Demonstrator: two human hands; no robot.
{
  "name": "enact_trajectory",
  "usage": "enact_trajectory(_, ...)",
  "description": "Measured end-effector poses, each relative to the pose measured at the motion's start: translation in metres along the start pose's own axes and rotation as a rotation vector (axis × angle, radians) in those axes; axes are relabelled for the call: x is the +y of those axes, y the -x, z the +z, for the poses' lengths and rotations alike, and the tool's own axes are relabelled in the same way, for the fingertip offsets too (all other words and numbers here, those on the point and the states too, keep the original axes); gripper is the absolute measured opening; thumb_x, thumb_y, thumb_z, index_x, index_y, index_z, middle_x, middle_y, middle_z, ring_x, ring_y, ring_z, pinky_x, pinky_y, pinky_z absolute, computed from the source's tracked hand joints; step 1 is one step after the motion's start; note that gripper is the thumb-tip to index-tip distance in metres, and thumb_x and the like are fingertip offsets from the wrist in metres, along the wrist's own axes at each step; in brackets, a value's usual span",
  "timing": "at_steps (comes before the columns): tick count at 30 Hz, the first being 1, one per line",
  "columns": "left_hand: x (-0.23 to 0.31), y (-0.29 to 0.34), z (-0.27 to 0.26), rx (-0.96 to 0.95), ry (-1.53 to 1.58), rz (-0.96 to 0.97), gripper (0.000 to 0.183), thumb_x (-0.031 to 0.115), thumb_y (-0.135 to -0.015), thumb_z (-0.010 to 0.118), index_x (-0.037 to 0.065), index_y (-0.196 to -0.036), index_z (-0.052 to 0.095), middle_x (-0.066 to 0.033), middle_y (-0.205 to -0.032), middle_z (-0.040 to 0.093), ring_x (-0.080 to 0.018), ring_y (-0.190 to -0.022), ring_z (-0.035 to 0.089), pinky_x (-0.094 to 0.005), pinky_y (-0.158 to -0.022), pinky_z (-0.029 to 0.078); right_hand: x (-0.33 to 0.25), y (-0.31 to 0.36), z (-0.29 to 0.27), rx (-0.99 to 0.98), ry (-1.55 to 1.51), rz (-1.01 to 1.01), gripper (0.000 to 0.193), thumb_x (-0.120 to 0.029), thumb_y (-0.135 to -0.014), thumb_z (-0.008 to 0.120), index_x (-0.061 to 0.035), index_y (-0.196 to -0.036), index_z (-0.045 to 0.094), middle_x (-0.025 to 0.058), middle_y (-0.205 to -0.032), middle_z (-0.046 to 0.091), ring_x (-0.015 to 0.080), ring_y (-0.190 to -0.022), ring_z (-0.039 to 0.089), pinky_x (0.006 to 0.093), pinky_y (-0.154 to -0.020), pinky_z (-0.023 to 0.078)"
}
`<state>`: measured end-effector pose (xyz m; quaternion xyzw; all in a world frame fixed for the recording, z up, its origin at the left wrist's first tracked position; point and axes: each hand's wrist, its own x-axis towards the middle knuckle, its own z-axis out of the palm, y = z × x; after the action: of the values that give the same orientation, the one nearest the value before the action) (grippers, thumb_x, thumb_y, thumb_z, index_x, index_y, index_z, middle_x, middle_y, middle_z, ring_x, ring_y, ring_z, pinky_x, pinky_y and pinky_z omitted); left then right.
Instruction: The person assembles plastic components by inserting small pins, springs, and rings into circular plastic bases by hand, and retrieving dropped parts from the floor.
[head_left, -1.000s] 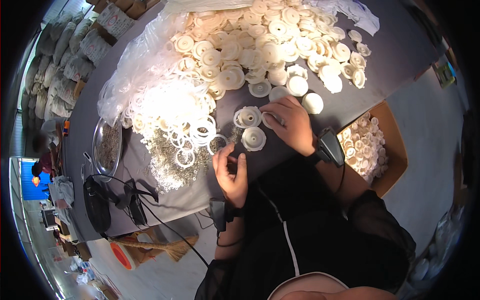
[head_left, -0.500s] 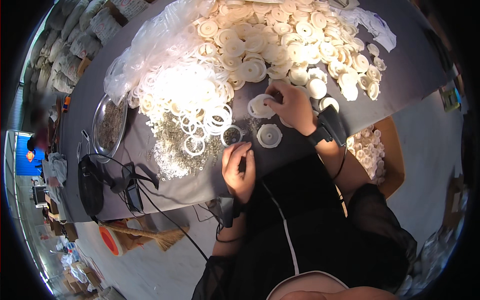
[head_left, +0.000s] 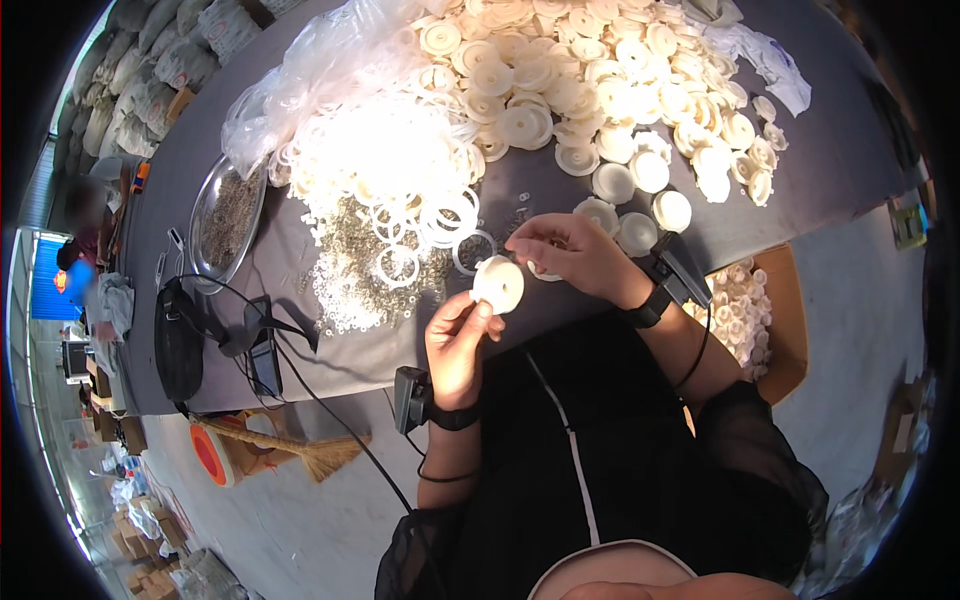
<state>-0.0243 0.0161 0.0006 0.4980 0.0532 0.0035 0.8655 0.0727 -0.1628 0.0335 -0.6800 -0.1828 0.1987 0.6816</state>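
Note:
Between the thumb and fingers of my left hand [head_left: 457,345] is a round white plastic disc [head_left: 499,284], tilted up, with a small hole at its centre. My right hand [head_left: 575,260] is just right of the disc, apart from it. Its fingertips are pinched together, and whatever may be in them is too small to make out. Under that hand another white disc [head_left: 543,273] lies on the table, mostly hidden. White rings [head_left: 473,252] lie beyond my left hand, next to a spread of small metal parts [head_left: 375,270].
A heap of cream discs [head_left: 560,85] covers the far side of the grey table [head_left: 330,372]. A metal tray [head_left: 226,235] of small parts, a clear plastic bag [head_left: 300,90] and a black pouch with cables [head_left: 180,345] lie leftward. A box of white parts [head_left: 785,320] stands at right.
My left hand has gone from holding nothing to gripping a white disc. My right hand has let go of the disc it held farther out and come closer to my left hand.

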Motion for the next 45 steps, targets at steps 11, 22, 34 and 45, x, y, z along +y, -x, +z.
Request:
enact_trajectory(11, 0.005, 0.035, -0.05, 0.261, 0.021, 0.101, 0.019, 0.0, -0.081, 0.063, 0.005, -0.098, 0.06, -0.002, -0.08, 0.062, -0.0077, -0.065, 0.054, -0.0206, -0.058, 0.041, 0.015, -0.03, 0.008, 0.222, 0.948, -0.38, 0.01, -0.01, -0.072, 0.062, -0.0066, -0.081, 0.065, 0.0054, -0.078, 0.06, 0.0248, -0.081, 0.053, 0.0342, -0.072, 0.045)
enact_trajectory(22, -0.001, 0.04, -0.058, 0.219, -0.079, 0.103, 0.018, 0.002, -0.081, 0.064, 0.004, -0.098, 0.059, -0.0017, -0.082, 0.061, -0.0074, -0.064, 0.051, -0.021, -0.058, 0.04, 0.019, -0.041, 0.016, 0.045, 0.977, -0.348, 0.013, -0.011, -0.069, 0.063, -0.0069, -0.081, 0.066, 0.0056, -0.081, 0.059, 0.0248, -0.083, 0.052, 0.0341, -0.077, 0.043)
enact_trajectory(34, 0.003, 0.045, -0.062, 0.419, 0.141, 0.317, 0.011, 0.006, -0.086, 0.058, 0.004, -0.097, 0.056, -0.0056, -0.087, 0.062, -0.0104, -0.062, 0.053, -0.0223, -0.056, 0.043, 0.018, -0.058, 0.077, -0.153, 0.867, -0.714, 0.017, -0.01, -0.071, 0.065, -0.0097, -0.088, 0.064, 0.0022, -0.085, 0.059, 0.0226, -0.085, 0.053, 0.0337, -0.072, 0.046)
enact_trajectory(45, 0.022, 0.068, -0.1, 0.769, 0.228, 0.593, 0.007, 0.014, -0.09, 0.052, 0.007, -0.092, 0.052, -0.0023, -0.079, 0.054, -0.009, -0.066, 0.048, -0.0222, -0.058, 0.04, 0.033, -0.067, 0.146, -0.256, 0.949, -0.711, 0.009, -0.014, -0.072, 0.064, -0.0105, -0.08, 0.064, 0.002, -0.079, 0.055, 0.0209, -0.082, 0.052, 0.0324, -0.071, 0.046)
